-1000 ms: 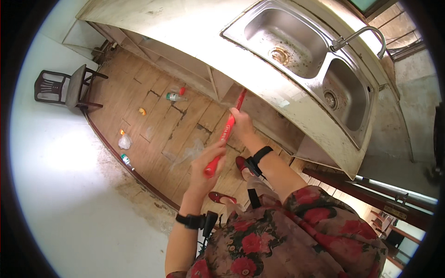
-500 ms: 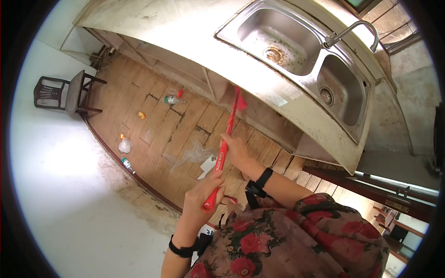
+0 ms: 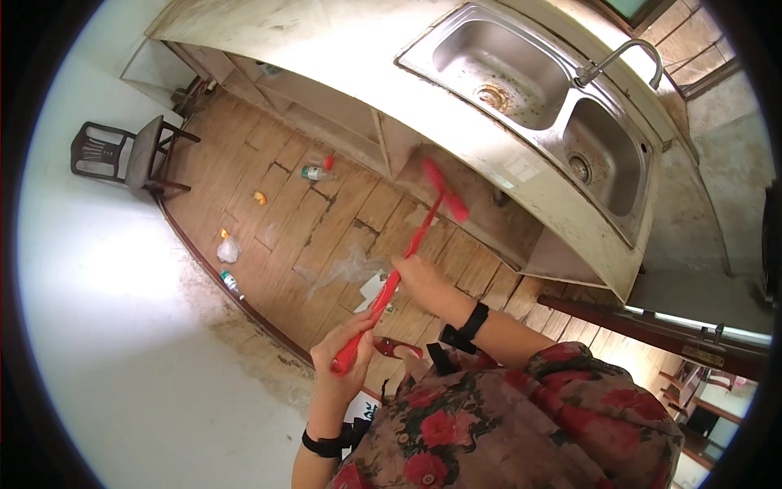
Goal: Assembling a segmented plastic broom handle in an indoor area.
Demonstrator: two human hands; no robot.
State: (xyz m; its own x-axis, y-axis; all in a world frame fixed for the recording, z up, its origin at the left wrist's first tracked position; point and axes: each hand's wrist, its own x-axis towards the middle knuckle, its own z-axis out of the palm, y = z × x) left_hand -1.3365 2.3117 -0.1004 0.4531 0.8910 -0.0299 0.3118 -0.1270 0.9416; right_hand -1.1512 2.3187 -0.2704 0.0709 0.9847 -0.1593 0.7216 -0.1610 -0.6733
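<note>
A red long-handled broom slants across the middle of the view, its wide, blurred pinkish-red head at the open cupboard space under the counter. My left hand is wrapped round the top end of the handle. Farther down the handle, my right hand grips it too. Below the handle, a white sheet and crumpled clear plastic lie on the wooden floor. Whether the head touches the floor, I cannot tell.
A counter with a double steel sink runs above the cupboards. Plastic bottles, an orange scrap and a small bag lie on the floor. A dark chair stands at the far left.
The broom head has swung right and nearer, out from the cupboard opening, and shows more fully. My left hand has moved left with the handle's top end; my right hand has shifted slightly nearer.
</note>
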